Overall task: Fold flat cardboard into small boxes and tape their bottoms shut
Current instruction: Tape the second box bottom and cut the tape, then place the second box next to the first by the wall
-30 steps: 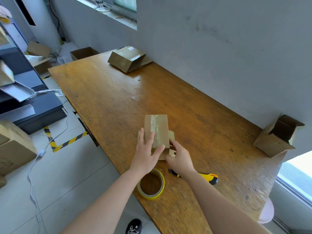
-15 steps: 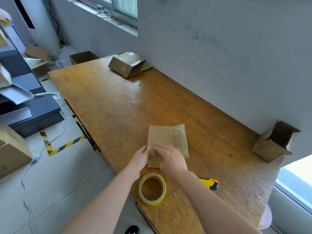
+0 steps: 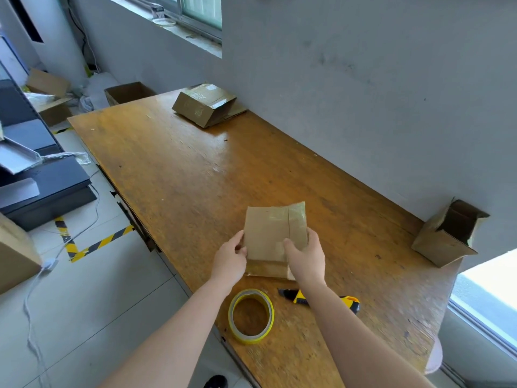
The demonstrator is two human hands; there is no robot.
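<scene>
On the worn wooden table (image 3: 195, 169), both hands clasp the small brown cardboard box (image 3: 272, 236): left hand (image 3: 230, 257) at 9 o'clock, right hand (image 3: 306, 254) at 3, long axis toward 12.

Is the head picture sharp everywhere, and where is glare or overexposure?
Head view: the table shows a bright sheen near its middle; the lower window at right is washed out white; the small box and both hands, left hand and right hand, look slightly soft; wide-angle bending tilts the wall.
</scene>
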